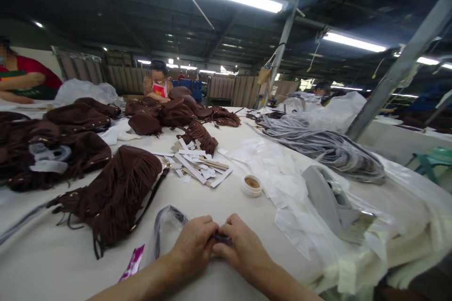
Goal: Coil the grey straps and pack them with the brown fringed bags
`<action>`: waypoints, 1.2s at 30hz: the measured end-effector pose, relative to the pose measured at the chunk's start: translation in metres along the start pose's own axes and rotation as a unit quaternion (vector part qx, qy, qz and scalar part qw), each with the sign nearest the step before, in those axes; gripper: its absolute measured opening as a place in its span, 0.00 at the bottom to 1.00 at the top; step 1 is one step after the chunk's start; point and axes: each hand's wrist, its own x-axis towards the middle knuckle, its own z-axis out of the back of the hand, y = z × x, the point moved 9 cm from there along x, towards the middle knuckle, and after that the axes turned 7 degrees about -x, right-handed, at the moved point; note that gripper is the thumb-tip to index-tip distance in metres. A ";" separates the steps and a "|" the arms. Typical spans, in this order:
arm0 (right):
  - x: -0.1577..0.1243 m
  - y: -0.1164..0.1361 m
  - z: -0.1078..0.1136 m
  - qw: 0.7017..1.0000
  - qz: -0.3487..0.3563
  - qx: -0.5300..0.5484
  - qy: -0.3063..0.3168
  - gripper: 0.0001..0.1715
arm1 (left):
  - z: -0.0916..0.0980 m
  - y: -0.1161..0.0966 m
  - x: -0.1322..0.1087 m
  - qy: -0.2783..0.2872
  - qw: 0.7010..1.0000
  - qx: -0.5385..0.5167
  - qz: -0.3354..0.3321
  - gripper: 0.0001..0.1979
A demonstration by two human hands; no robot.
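Close together at the table's near edge, both my hands have their fingers closed on a dark strap in a clear plastic sleeve (157,225). My left hand (194,244) grips it from the left, and the strap loops up and away beyond that wrist. My right hand (242,244) pinches the strap just beside the left fingertips, where a short dark piece shows. A brown fringed bag (120,188) lies to the left of my hands. Past them stands a small round tub (251,185) with brownish contents. A purple wrapper (133,262) lies by my left forearm.
White and tan strips (201,167) are piled mid-table. A grey tape dispenser (332,202) stands right, by thin white sheets (278,174). Plastic-wrapped straps (325,148) lie behind it, near a metal post (399,63). More brown bags (77,117) cover the left; co-workers sit beyond.
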 end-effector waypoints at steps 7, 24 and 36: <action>0.010 0.022 0.006 0.961 0.272 0.010 0.040 0.09 | 0.010 0.002 -0.011 0.070 0.996 -0.042 -0.035 0.12; 0.008 0.005 0.005 0.974 0.219 -0.064 0.015 0.13 | 0.003 -0.007 0.021 0.110 0.994 -0.015 -0.010 0.08; 0.016 0.007 0.008 0.950 0.299 -0.085 0.034 0.05 | 0.008 -0.008 0.013 0.113 0.992 -0.053 -0.034 0.08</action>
